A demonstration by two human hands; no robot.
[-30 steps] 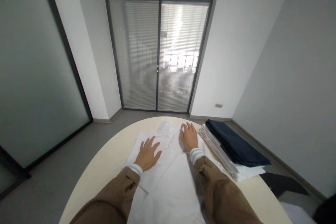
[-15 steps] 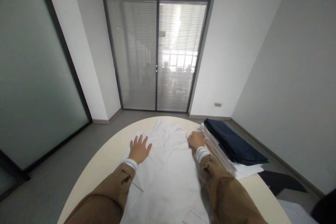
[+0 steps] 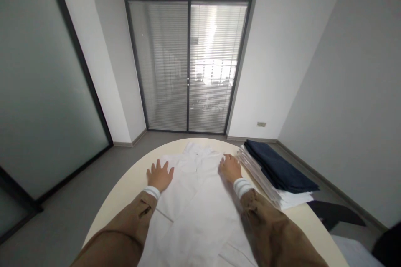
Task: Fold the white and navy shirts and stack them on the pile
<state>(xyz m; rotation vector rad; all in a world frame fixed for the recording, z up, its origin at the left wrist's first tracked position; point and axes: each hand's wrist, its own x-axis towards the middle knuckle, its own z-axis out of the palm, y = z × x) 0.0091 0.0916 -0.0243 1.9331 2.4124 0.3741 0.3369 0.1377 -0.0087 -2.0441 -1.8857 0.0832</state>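
A white coat [image 3: 194, 217] with a collar and pocket edges lies spread face up on the round table, its collar at the far end. My left hand [image 3: 160, 176] rests flat with fingers spread at the left shoulder edge of the coat, partly on the tabletop. At the opposite shoulder, my right hand [image 3: 231, 168] has its fingers curled and closed on the coat's edge. The fingertips there are partly hidden. The near end of the coat runs out of view.
Right of my right hand, folded dark blue cloth [image 3: 278, 167] tops a stack of white folded garments [image 3: 291, 199] at the cream table's [image 3: 115, 200] right edge. Beyond stand glass doors with blinds [image 3: 188, 66]. Something black [image 3: 338, 212] is below, at the right.
My left hand has slid left to the coat's shoulder edge. My right hand has shifted slightly left, away from the stack, along with the coat's right edge.
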